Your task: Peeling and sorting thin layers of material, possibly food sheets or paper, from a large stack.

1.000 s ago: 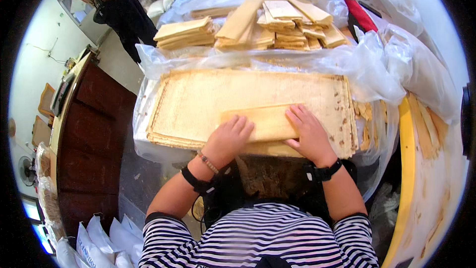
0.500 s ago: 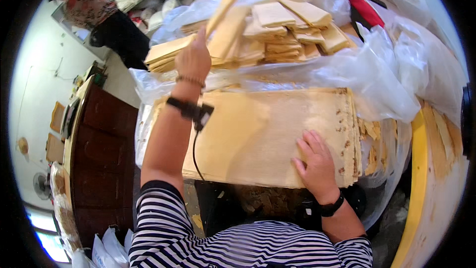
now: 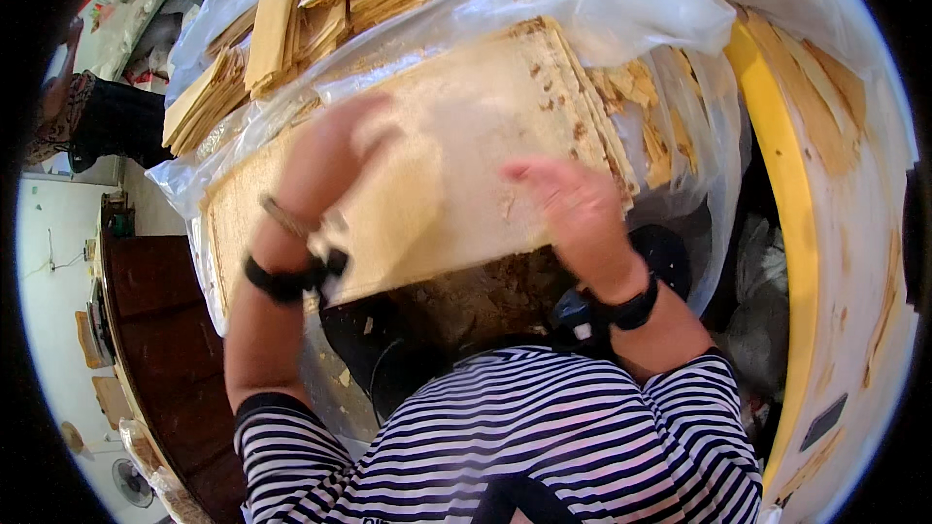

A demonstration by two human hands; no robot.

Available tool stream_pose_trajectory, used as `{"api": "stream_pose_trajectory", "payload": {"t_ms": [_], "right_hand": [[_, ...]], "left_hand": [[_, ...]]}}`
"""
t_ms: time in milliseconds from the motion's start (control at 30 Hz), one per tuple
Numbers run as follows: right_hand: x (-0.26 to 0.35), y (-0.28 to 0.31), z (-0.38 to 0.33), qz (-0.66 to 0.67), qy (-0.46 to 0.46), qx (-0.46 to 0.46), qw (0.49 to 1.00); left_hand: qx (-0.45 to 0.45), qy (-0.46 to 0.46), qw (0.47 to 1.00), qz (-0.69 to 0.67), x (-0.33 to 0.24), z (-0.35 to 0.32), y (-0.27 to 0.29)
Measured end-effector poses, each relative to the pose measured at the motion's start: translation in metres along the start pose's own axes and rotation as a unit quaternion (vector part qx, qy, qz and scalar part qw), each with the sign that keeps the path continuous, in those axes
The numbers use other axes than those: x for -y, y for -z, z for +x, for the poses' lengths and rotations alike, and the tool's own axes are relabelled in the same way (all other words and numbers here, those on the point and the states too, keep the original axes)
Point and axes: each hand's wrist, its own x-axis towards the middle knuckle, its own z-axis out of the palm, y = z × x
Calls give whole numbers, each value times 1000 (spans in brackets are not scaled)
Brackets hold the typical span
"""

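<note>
A worker's left hand and right hand, both blurred and open with fingers spread, rest flat on a large stack of thin tan sheets lying on clear plastic wrap; folded bundles sit beyond.

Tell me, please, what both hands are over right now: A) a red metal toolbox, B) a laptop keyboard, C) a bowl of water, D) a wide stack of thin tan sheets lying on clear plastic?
D: the left hand and the right hand, both motion-blurred, are over the wide stack of thin tan sheets, with clear plastic around it.
</note>
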Motion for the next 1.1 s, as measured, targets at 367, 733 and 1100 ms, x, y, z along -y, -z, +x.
{"api": "stream_pose_trajectory", "payload": {"t_ms": [367, 733, 1100], "right_hand": [[-7, 80, -9, 168, 31, -332, 928], [-15, 103, -12, 178, 33, -335, 925], [-17, 94, -11, 185, 9, -286, 940]], "left_hand": [[-17, -4, 991, -129, -41, 66, -86], [194, -75, 870, -447, -173, 19, -50], [267, -151, 866, -396, -211, -39, -51]]}}
